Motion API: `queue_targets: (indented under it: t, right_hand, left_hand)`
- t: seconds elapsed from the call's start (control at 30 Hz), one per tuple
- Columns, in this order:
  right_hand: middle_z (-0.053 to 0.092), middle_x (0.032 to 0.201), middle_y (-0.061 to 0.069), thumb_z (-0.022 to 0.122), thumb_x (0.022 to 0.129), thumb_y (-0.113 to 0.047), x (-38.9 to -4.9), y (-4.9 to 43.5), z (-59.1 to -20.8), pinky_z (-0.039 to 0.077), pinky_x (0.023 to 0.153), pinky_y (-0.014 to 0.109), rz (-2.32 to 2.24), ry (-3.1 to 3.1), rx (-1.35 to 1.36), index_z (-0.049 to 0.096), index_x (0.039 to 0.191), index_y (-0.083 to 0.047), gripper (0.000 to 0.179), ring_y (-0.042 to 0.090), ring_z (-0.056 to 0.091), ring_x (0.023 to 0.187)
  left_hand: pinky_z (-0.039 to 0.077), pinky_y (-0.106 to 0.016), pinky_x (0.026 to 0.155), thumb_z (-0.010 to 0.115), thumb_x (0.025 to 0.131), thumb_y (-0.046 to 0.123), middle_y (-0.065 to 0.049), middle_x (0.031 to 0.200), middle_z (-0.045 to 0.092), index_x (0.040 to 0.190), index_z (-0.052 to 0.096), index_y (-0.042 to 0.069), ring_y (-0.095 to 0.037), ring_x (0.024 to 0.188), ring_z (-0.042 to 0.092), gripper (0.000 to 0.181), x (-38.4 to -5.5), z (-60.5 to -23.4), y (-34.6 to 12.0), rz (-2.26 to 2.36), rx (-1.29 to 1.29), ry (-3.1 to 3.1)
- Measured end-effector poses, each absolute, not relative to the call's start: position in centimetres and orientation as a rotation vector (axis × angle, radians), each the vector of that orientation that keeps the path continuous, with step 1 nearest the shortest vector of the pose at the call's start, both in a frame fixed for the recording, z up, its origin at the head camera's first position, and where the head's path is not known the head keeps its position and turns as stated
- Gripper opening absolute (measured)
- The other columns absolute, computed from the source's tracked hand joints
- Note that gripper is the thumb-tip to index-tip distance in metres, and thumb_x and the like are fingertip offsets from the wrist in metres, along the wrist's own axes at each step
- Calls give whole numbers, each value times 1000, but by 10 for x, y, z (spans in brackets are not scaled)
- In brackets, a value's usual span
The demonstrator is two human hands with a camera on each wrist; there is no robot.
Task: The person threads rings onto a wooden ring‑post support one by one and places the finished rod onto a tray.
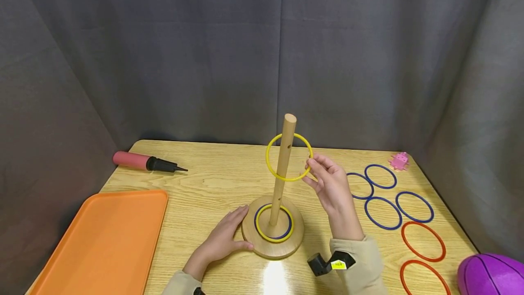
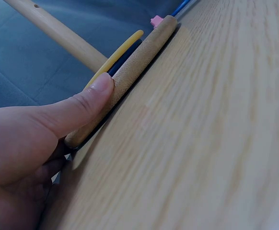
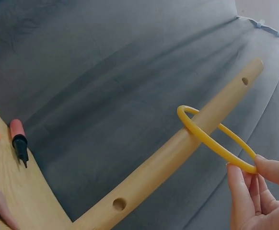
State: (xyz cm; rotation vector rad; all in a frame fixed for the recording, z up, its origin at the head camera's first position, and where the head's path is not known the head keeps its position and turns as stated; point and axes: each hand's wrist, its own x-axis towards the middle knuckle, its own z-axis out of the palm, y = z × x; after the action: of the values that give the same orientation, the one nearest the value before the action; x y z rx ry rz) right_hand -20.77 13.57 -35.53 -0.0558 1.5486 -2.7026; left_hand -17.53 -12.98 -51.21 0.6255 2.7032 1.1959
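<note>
A wooden ring-toss stand has an upright post (image 1: 285, 149) on a round base (image 1: 296, 240). My right hand (image 1: 333, 185) pinches a yellow ring (image 1: 267, 158) between thumb and fingers at its right side. In the right wrist view, this yellow ring (image 3: 216, 146) encircles the upper post, tilted. Down on the base lie another yellow ring (image 1: 258, 227) and a blue ring (image 1: 291, 222), both around the post. My left hand (image 1: 221, 236) holds the base's left edge. In the left wrist view, its thumb (image 2: 82, 108) presses near the rim, and its other fingers are partly hidden.
Several blue rings (image 1: 367, 211) and two red rings (image 1: 403, 236) lie at the right. Beyond them sit a pink toy (image 1: 399, 161) and a purple ball (image 1: 491, 274). At left are an orange tray (image 1: 110, 236) and a red-and-black hand pump (image 1: 133, 160). Grey curtains (image 1: 204, 58) border the table.
</note>
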Motion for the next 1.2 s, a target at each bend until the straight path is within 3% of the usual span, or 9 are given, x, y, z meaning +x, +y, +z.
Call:
queue_targets:
  t: [0.8,1.2]
  right_hand:
    - [65,84,-6,52,96,1,-210,138,-405,59,65,17,-2556,1680,100,63,88,-16,21,4,63,77]
    - [62,85,-5,56,95,-1,-213,139,-424,59,67,21,-2425,1819,87,61,98,-7,8,7,61,80]
  left_hand:
    - [19,-61,119,77,74,47,-16,159,27,153,26,6,-39,148,22,103,-176,-512,-130,1185,613,2694]
    - [19,-61,119,77,74,47,-16,159,28,153,27,6,-39,148,22,102,-176,-512,-130,1183,615,2696]
